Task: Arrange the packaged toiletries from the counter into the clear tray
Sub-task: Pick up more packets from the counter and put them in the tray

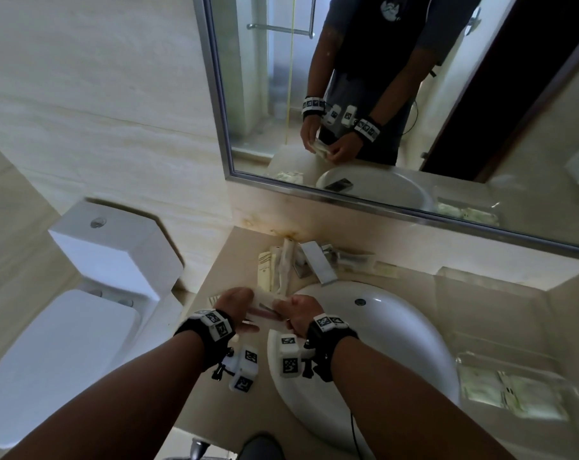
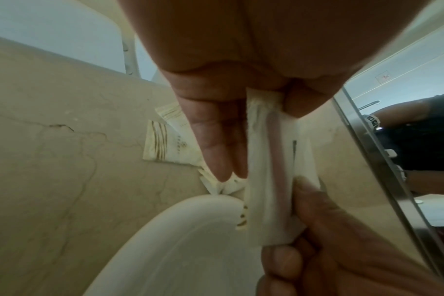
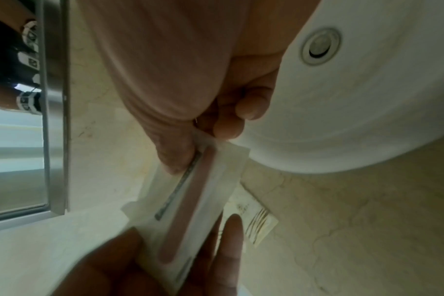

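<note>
Both hands hold one long white packet (image 1: 265,308) with a pinkish stick inside, over the counter at the sink's left rim. My left hand (image 1: 245,307) pinches its left end between thumb and fingers (image 2: 216,140). My right hand (image 1: 286,313) pinches the other end, its thumb (image 3: 175,152) on top of the packet (image 3: 190,200). The packet (image 2: 271,180) is stretched flat between them. The clear tray (image 1: 474,356) lies on the counter to the right of the sink, with two pale packets (image 1: 513,393) in it. More wrapped toiletries (image 1: 275,267) lie near the faucet.
A white sink basin (image 1: 381,327) fills the middle of the counter, with a chrome faucet (image 1: 318,263) behind it. A striped sachet (image 2: 165,144) lies flat under my hands. A toilet (image 1: 66,343) stands at the left. A mirror (image 1: 414,111) hangs above.
</note>
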`<move>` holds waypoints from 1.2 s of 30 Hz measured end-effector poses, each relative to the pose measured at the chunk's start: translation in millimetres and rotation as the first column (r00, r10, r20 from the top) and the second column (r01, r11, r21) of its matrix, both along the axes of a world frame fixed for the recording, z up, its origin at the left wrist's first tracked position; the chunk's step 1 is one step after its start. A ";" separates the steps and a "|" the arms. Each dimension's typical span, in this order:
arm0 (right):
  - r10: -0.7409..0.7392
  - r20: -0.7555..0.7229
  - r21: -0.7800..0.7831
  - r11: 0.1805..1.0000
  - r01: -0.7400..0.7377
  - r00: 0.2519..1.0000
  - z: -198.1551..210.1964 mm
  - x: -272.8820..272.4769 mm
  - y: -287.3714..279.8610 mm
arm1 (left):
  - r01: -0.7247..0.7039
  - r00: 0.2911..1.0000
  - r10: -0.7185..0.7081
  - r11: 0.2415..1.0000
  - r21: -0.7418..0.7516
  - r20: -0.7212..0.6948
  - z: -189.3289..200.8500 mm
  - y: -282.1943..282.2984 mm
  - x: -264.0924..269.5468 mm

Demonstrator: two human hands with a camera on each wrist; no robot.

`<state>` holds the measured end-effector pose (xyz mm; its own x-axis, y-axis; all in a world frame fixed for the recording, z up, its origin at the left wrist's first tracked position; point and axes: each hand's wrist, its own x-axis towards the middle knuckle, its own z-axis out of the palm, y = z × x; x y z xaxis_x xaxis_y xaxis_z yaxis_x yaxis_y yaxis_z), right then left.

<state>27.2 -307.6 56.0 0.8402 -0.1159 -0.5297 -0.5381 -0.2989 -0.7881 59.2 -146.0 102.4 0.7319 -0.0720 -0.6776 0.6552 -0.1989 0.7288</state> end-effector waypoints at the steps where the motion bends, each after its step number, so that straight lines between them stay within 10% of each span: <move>1: -0.008 0.014 -0.019 1.000 0.008 1.000 1.6 -3.2 -5.6 | -0.009 1.000 0.009 1.000 -0.014 -0.015 4.9 -7.4 -3.2; 20: -0.234 0.077 0.079 0.970 0.228 0.969 21.0 -56.5 -129.4 | 0.344 0.901 -0.363 0.931 0.117 0.238 20.0 -133.9 -34.2; 36: -0.415 -0.001 -0.014 0.910 0.415 0.910 -0.4 -151.2 -250.3 | 0.686 0.646 -0.748 0.656 0.313 0.152 -2.7 -251.6 -91.0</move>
